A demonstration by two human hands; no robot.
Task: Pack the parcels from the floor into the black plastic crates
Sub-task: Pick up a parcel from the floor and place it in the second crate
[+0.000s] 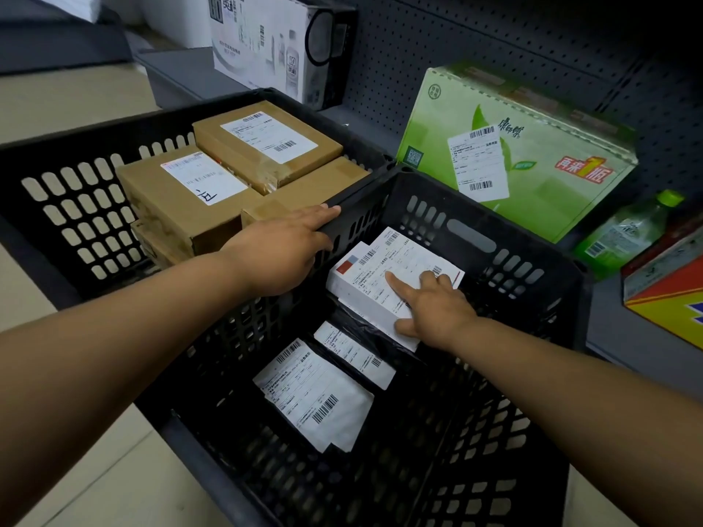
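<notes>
Your right hand [430, 302] lay on the white box [374, 287], fingers [395, 285] spread flat; it looked light and stiff, best gripped by its edges.

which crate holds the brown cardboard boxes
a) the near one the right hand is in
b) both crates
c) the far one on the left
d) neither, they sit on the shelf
c: the brown cardboard boxes sit packed in the far left crate, while the near crate, where the right hand presses on a white parcel, holds only white-labelled flat parcels and dark bags.
</notes>
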